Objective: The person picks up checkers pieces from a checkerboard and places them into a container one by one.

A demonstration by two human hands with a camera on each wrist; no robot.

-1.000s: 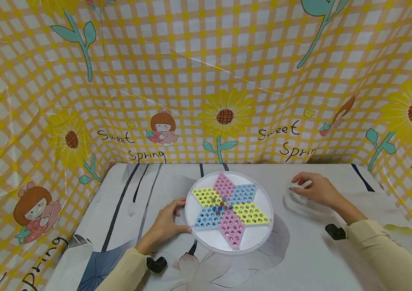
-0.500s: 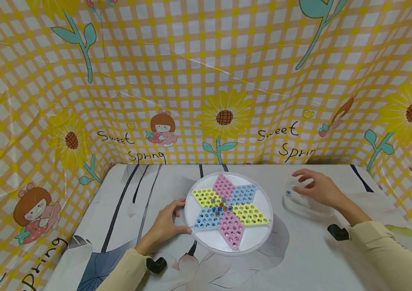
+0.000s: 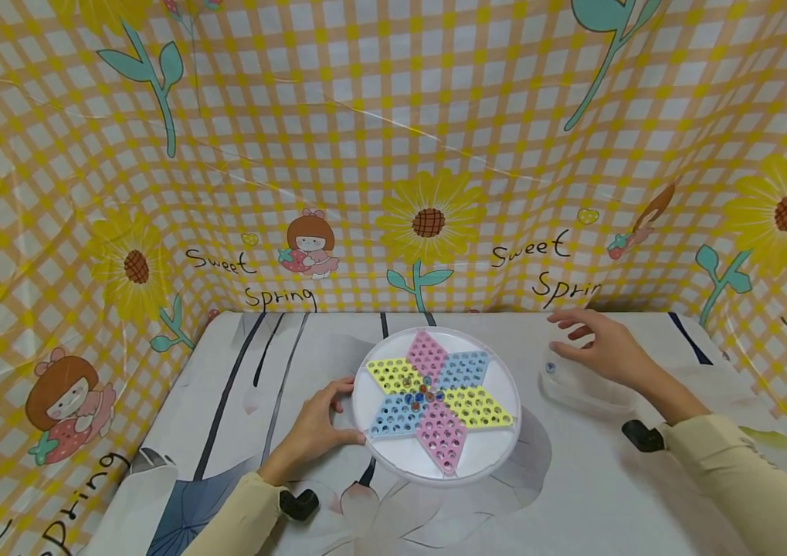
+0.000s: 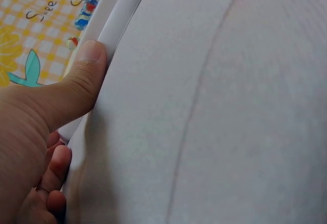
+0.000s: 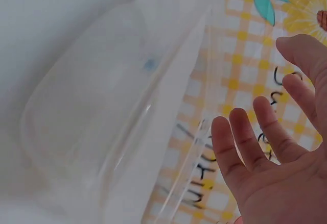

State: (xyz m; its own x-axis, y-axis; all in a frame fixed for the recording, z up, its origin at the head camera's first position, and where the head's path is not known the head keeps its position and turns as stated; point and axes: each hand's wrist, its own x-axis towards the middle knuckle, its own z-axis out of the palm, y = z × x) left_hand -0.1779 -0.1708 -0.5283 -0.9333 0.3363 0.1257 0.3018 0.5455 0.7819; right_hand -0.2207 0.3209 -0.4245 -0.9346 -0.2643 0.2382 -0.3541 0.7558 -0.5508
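Observation:
A round white Chinese checkers board [image 3: 483, 455] with a pink, yellow and blue star lies mid-table. Several glass marbles [image 3: 423, 391] sit in its centre holes; some also show in the left wrist view. My left hand [image 3: 317, 428] holds the board's left rim, thumb [image 4: 89, 55] on the edge and fingers spread along the side. On the right stands a clear plastic container [image 3: 591, 398] holding a blue-and-white marble [image 3: 551, 368] at its left end. My right hand [image 3: 602, 347] hovers over the container's far side, fingers spread and holding nothing.
A patterned cloth [image 3: 337, 108] with yellow checks and sunflowers hangs behind the table and along both sides. The tabletop [image 3: 574, 494] has a pale floral cover. Black camera mounts [image 3: 299, 506] sit at both wrists.
My right hand has let go of the blue-and-white marble in the clear container, opened its fingers and risen slightly away. My left hand and the board stay in place.

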